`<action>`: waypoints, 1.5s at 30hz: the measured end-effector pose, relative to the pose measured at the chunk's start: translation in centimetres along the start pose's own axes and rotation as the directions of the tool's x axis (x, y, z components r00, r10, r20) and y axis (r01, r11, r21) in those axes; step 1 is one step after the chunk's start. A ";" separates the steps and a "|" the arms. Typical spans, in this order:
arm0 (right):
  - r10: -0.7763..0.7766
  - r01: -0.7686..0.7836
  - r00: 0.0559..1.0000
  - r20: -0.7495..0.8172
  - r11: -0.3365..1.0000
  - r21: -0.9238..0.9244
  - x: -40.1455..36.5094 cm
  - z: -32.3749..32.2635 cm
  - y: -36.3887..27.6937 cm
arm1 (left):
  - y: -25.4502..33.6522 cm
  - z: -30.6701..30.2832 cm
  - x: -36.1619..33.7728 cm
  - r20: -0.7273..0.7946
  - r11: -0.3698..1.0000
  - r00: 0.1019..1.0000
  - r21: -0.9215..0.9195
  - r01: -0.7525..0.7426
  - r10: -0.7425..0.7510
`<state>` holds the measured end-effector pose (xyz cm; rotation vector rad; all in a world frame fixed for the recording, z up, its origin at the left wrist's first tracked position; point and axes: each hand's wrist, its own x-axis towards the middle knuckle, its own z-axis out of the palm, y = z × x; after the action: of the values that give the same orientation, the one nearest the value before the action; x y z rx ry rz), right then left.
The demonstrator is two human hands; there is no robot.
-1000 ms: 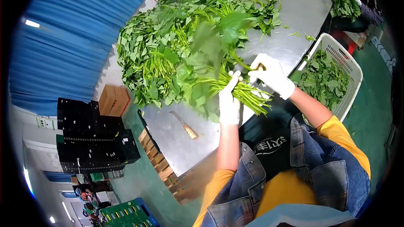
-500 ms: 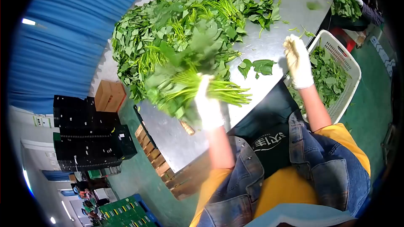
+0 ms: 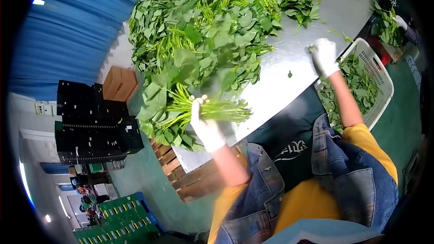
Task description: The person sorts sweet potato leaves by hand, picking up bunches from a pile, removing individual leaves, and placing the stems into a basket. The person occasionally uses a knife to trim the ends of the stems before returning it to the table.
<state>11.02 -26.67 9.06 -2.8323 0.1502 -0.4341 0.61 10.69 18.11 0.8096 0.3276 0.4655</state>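
My left hand (image 3: 205,124), in a white glove, is closed round the stems of a bunch of leafy greens (image 3: 165,101); its stem ends point right and its leaves hang to the left, over the near edge of the metal table (image 3: 275,90). My right hand (image 3: 324,54), gloved too, is above the table's edge beside the crate, its fingers curled; whatever they may hold is hidden. Behind the bunch lies a large pile of the same greens (image 3: 217,22). One small leaf (image 3: 290,74) lies on the metal between my hands.
A white plastic crate (image 3: 385,81) with loose leaves stands at the right. Beyond it, a co-worker's gloved hand (image 3: 400,21) is at some greens. Black crates (image 3: 90,131), a cardboard box (image 3: 120,83) and a wooden pallet (image 3: 181,178) are at the left.
My left hand has moved left with the bunch. My right hand's fingers have curled in more. The larger loose leaves that lay on the metal between my hands are gone from there.
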 end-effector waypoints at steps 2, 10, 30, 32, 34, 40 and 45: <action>0.062 -0.125 0.974 -0.218 0.950 -0.286 -0.2 -1.4 3.3 | 0.0 -0.9 0.4 0.033 0.999 0.999 -0.038 0.010 -0.009; -0.538 0.500 0.816 0.212 0.841 0.209 3.0 3.6 -10.4 | -1.4 0.7 -0.3 0.023 0.991 0.998 0.114 0.064 -0.067; 0.038 -0.291 0.956 0.292 -0.022 0.956 2.1 -0.6 -2.2 | -4.4 2.9 -1.6 0.111 0.906 0.902 0.129 0.404 -0.418; 0.026 -0.318 0.947 0.321 -0.075 0.945 3.7 -2.8 -3.7 | -5.4 2.8 -1.8 0.097 0.936 0.932 0.080 0.342 -0.349; 0.050 -0.247 0.967 0.250 -0.056 0.967 6.6 -3.9 -5.0 | -5.5 2.4 -1.1 0.103 0.919 0.915 -0.001 0.394 -0.391; -0.002 0.036 0.999 -0.036 0.053 0.998 10.5 -10.6 -10.6 | -5.6 0.0 -0.2 0.064 0.936 0.935 0.061 0.346 -0.350; -0.036 0.091 0.995 -0.090 0.019 0.996 12.6 -9.8 -15.5 | -6.0 -0.9 0.2 0.089 0.946 0.948 0.143 0.291 -0.305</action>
<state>20.92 -16.07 25.91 -1.3052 -0.2350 -0.3647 2.02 7.79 13.02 0.8894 0.3736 0.1154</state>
